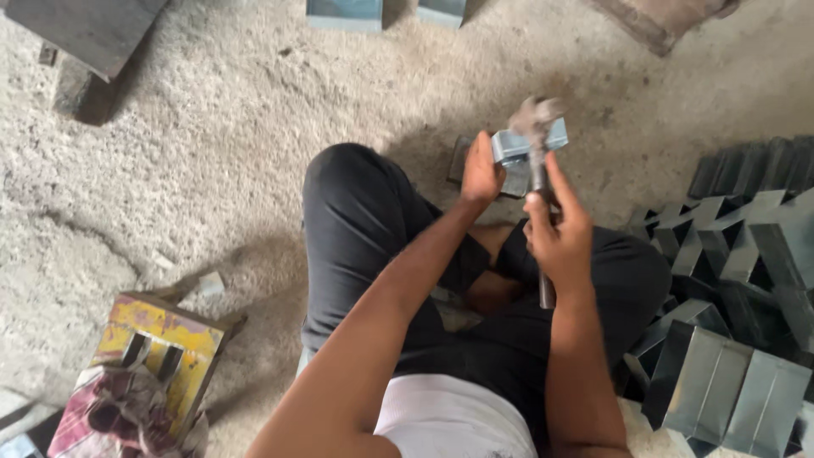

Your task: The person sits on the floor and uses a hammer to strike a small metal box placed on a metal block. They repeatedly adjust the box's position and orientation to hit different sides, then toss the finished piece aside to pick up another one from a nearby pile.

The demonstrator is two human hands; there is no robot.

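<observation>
I sit on the floor with legs folded in dark trousers. My left hand (pixel 480 172) grips a small folded sheet-metal box piece (pixel 515 146), holding it steady on a dark flat block on the floor. My right hand (pixel 558 233) is closed around the handle of a hammer (pixel 539 174). The hammer's head is blurred and sits just above the metal piece.
A pile of folded grey sheet-metal boxes (pixel 736 280) lies at my right. A worn yellow wooden stool (pixel 165 339) with cloth stands at the lower left. Two more metal pieces (pixel 346 13) lie at the top edge. A dark slab (pixel 85 30) sits at the top left on rough concrete.
</observation>
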